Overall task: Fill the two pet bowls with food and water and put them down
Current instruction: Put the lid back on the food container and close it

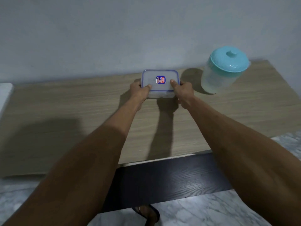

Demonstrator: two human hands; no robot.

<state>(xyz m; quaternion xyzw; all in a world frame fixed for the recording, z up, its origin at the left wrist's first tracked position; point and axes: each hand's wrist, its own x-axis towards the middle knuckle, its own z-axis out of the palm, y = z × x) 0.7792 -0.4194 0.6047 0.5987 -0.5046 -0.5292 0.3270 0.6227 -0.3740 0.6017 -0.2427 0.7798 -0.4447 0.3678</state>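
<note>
Container (160, 83) gripped at both short ends, far side of table (81, 103).
Your left hand (138, 90) and right hand (184, 90) clamp it, thumbs on lid (still closed); long axis runs hand to hand; jug (223, 70) sits nearer your right.

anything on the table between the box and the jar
Nothing: in the head view the table between the box and the jar is bare except for the right hand gripping the box's side and the jar's shadow.

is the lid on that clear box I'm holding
On. The blue-rimmed lid lies flat over the box, both thumbs pressing it.
</note>
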